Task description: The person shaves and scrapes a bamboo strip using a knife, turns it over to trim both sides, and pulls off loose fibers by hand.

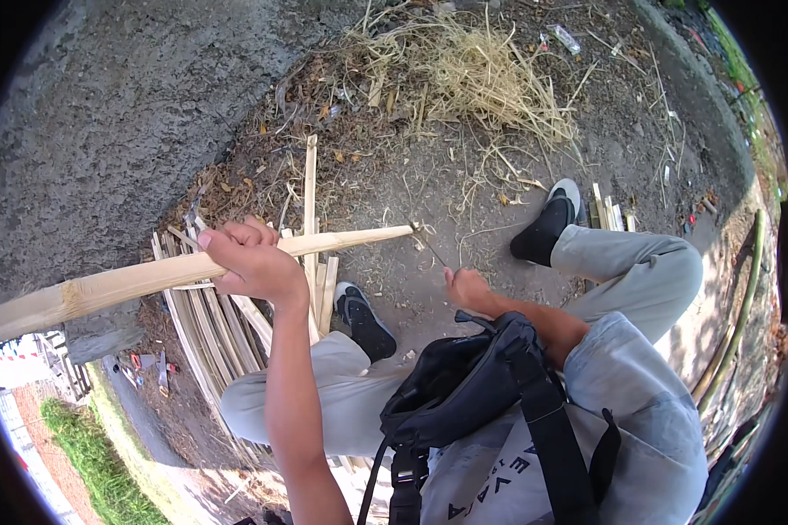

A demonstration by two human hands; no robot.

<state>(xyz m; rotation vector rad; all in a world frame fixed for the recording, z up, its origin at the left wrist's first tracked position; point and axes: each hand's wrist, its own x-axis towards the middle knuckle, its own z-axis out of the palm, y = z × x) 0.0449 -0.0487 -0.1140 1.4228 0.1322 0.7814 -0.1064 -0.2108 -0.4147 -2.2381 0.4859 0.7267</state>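
Note:
My left hand is wrapped around a long pale bamboo strip. The strip lies across my view, broad at its left end and tapering to a thin tip at the right. My right hand is closed around what looks like a knife, of which a thin dark blade shows. That blade reaches up and left to the strip's tip, where a small curl of shaving hangs. Most of the handle is hidden in my fingers. Under my left hand lies a bundle of split bamboo strips.
A heap of bamboo shavings lies on the dirt ahead, with a clear plastic bottle beyond it. Rough concrete rises on the left. A black bag hangs across my front. Long green bamboo lies at the far right.

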